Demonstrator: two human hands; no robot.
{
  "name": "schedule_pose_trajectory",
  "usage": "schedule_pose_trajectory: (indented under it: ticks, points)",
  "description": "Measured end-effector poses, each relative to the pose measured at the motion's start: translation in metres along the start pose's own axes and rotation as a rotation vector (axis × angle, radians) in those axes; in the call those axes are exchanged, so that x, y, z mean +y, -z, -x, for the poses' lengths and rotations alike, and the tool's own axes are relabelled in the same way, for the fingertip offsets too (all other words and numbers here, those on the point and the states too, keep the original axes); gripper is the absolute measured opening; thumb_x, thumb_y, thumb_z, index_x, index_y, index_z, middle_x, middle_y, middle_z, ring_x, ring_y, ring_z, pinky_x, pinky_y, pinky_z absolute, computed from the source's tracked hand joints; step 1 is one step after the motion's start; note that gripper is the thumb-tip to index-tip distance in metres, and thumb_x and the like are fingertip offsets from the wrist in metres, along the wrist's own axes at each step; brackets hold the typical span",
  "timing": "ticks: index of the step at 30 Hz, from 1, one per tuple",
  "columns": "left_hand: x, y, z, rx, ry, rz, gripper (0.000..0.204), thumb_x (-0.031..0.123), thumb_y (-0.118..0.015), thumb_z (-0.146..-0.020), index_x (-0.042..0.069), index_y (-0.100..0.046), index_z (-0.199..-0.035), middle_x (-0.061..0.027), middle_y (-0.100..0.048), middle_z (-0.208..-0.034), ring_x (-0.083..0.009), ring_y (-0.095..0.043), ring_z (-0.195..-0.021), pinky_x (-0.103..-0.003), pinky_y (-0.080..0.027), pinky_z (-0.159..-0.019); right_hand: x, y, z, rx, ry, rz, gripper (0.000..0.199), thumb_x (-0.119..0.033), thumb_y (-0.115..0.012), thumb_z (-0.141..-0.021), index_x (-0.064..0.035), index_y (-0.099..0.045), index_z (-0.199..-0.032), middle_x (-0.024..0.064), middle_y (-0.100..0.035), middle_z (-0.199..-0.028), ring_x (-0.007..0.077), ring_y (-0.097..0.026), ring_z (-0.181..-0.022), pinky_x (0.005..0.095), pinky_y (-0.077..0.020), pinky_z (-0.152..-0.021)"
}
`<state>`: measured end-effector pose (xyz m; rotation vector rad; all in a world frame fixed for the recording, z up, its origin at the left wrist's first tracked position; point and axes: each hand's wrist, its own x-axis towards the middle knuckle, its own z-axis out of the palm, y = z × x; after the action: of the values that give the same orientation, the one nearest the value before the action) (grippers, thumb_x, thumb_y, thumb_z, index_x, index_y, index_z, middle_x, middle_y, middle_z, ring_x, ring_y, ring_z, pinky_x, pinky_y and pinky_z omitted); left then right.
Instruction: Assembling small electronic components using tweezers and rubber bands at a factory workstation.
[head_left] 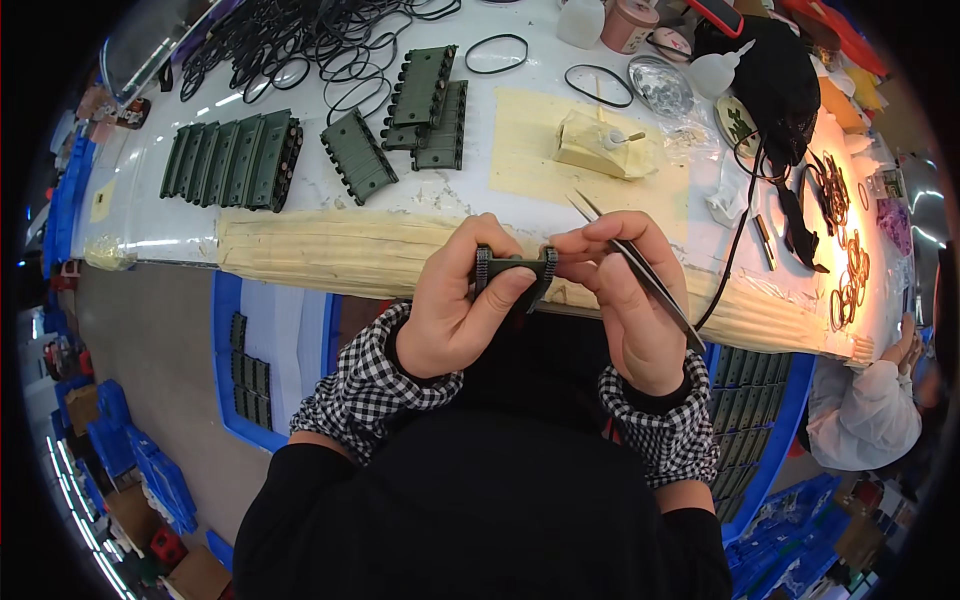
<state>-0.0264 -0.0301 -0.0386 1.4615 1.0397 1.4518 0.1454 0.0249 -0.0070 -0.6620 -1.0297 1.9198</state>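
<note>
The left hand (465,300) grips a dark green toy-tank chassis (515,264) between the thumb and the bent fingers, quite closed on it, and holds it in the air at the near edge of the worktop, about the middle. I think it is held crosswise so that both ribbed black tracks (482,265) at its ends are free to reach. The right hand (635,300) has its thumb and fingertips brought narrowly together at the right-hand track; whether they pinch it firmly, I cannot tell. The same hand also carries metal tweezers (655,283), with the points toward the far edge and away from the chassis, perhaps to let the fingertips work freely. Near the left end, more chassis stand side by side in a row (230,160), probably to save space and be easy to take, while loose black rubber bands (290,45) are heaped by the far edge, within reach. Yellowish tape (330,250) covers the near edge, maybe for protection. About writing: no brand or label is readable on the green parts, and any print on the pink tub (630,25) at the far edge is too small.
</note>
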Motion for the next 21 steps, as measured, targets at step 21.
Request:
schedule_pose_trajectory:
  ticks: [21]
  points:
    - [0.021,0.017,-0.05,-0.103,-0.369,-0.15,0.013,0.001,-0.065,-0.085,0.0,-0.059,-0.096,-0.0065,-0.06,-0.085,-0.0167,-0.057,-0.078,-0.028,-0.045,-0.071,-0.013,-0.017,0.001,0.096,0.818,0.806,0.023,0.008,-0.072,-0.076,-0.0013,-0.06,-0.093,0.0142,-0.068,-0.09,0.0203,-0.068,-0.084,0.0278,-0.0535,-0.074]
